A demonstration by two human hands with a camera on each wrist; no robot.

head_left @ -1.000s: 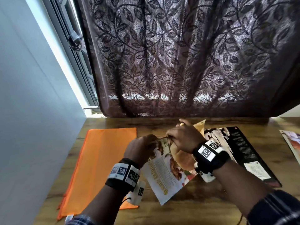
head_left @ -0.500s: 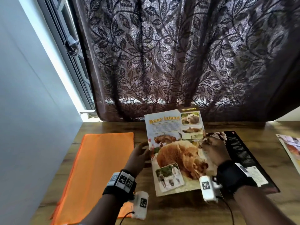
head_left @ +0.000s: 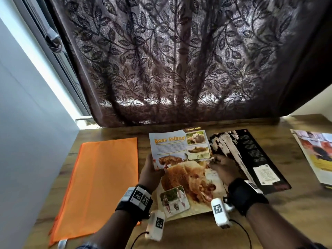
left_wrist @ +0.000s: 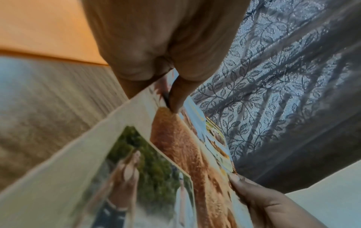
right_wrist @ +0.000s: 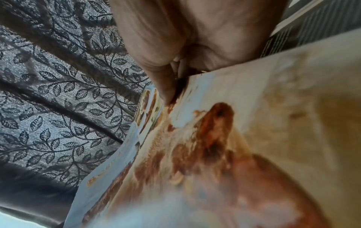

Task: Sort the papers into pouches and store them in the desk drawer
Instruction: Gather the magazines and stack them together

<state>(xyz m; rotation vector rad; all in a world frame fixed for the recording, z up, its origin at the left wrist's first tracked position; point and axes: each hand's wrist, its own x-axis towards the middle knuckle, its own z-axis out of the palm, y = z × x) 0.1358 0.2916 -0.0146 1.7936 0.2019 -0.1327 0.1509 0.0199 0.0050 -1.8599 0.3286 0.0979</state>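
A wooden desk (head_left: 224, 229) under a curtain (head_left: 179, 60): both hands, left (head_left: 150, 170) and right (head_left: 223, 167), pinch the bear page (head_left: 181, 153) by its side edges, beside the pouch (head_left: 100, 180). Seemingly nothing pouched yet; other papers (head_left: 255, 155) wait.

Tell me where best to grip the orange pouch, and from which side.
Probably the orange pouch at its far short edge, coming from above at the curtain end. It lies flat on the desk, that edge bare, while the left hand and the bear page crowd its right side.
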